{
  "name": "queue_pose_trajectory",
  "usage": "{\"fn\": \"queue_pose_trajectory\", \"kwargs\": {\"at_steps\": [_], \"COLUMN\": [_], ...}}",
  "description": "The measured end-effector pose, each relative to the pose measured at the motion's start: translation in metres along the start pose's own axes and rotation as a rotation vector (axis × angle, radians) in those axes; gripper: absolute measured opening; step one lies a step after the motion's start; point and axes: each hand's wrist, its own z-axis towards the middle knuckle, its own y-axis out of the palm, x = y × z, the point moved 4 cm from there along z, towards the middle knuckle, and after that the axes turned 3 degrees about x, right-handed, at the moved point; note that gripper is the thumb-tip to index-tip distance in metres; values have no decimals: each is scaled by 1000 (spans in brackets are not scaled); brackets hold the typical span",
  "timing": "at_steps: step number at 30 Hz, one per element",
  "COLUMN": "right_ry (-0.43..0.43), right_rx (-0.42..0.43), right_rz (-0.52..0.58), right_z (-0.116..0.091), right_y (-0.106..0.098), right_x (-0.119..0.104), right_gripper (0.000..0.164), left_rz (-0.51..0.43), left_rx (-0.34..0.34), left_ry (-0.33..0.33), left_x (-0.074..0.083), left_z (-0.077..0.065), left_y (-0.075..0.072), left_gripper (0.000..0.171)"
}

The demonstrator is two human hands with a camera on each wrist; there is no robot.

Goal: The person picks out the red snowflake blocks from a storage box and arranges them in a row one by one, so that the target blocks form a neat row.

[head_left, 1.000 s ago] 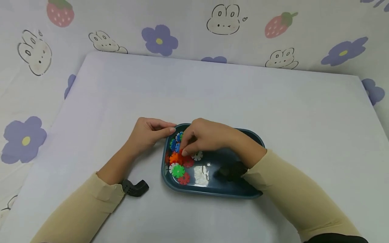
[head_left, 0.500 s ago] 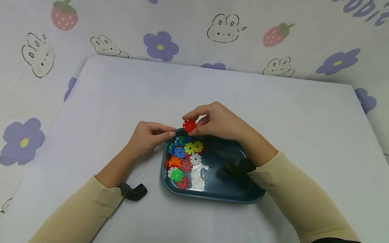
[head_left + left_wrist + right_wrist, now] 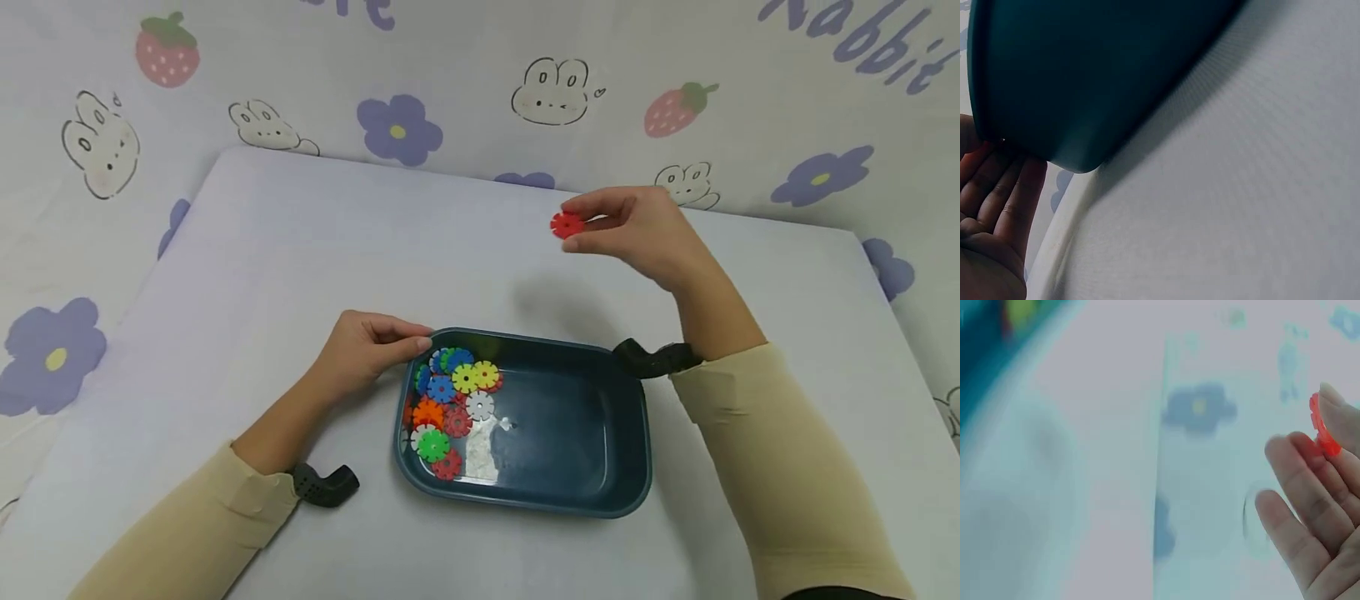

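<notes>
My right hand [image 3: 651,237] is raised over the far part of the table, beyond the tray. Thumb and fingertips pinch a red notched plastic disc [image 3: 566,225]; the right wrist view shows this disc [image 3: 1321,428] edge-on at the thumb. With thumb and fingers, my left hand [image 3: 358,354] grips the far left corner of the dark teal tray [image 3: 555,442]. From the left wrist, the fingers [image 3: 1013,200] lie against the outside of that corner. Inside the tray, at its left end, several notched discs overlap, among them a white disc [image 3: 480,406] and a green disc [image 3: 432,445].
The white table [image 3: 360,233] reaches back to a cloth [image 3: 457,67] printed with rabbits, flowers and strawberries. A black curved camera mount [image 3: 326,485] juts from the left wrist, and a similar mount [image 3: 652,358] from the right wrist hangs over the tray's far right corner.
My right hand has taken the red disc out of the tray and carried it up, away and to the right. The left hand keeps its hold on the tray corner.
</notes>
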Motion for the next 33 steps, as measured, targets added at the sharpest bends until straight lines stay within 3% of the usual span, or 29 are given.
{"fn": "queue_pose_trajectory", "kwargs": {"at_steps": [6, 10, 14, 19, 25, 33], "right_ry": [176, 252, 296, 310, 272, 271], "right_rx": [89, 94, 73, 49, 26, 14], "right_rz": [1, -26, -68, -143, -244, -246], "right_z": [20, 29, 36, 40, 47, 52], "right_y": [-30, -30, -22, -15, -9, -9], "right_x": [65, 105, 130, 144, 147, 144], "right_gripper": [55, 55, 55, 57, 57, 51], "left_rz": [-8, -32, -47, -69, -101, -117], "left_rx": [-3, -26, -71, -127, -145, -135], "left_ry": [0, -2, -6, -21, -35, -20], "left_x": [1, 0, -3, -4, -6, -6], "left_z": [-2, -2, 0, 0, -2, -1], "left_y": [0, 0, -2, -5, -6, -5], "left_gripper": [24, 26, 29, 30, 29, 28]}}
